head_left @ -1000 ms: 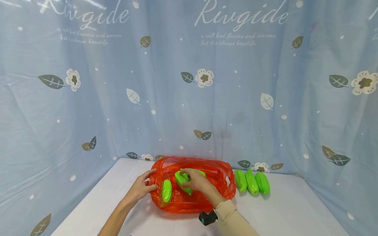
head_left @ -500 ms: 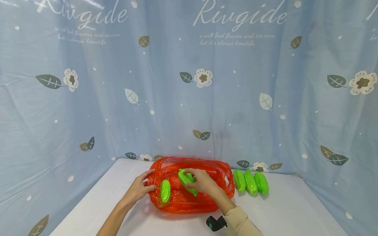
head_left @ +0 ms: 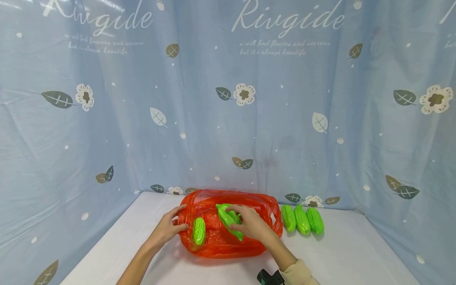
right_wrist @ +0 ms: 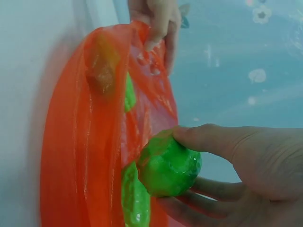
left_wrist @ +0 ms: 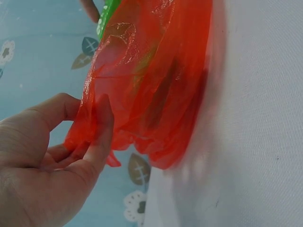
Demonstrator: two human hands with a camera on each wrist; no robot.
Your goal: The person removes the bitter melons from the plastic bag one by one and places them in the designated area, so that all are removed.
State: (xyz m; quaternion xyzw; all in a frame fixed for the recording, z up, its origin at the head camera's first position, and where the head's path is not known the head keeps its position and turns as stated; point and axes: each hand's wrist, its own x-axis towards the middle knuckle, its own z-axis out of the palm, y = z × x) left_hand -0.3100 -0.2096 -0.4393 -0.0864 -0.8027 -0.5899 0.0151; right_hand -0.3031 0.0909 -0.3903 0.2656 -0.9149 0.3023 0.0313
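Right hand (head_left: pixel 251 223) clamped on green bitter gourd (head_left: pixel 223 215) at open mouth of red plastic bag (head_left: pixel 242 250), gourd's long axis slanting far-left to near-right, well right of left hand (head_left: pixel 165 227), whose thumb and fingers pinch the bag's left edge.

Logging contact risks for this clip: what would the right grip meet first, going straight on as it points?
Led by the green piece it holds, the right grip would probably meet the red bag first; depth is unclear, so a second green piece inside it might come sooner.
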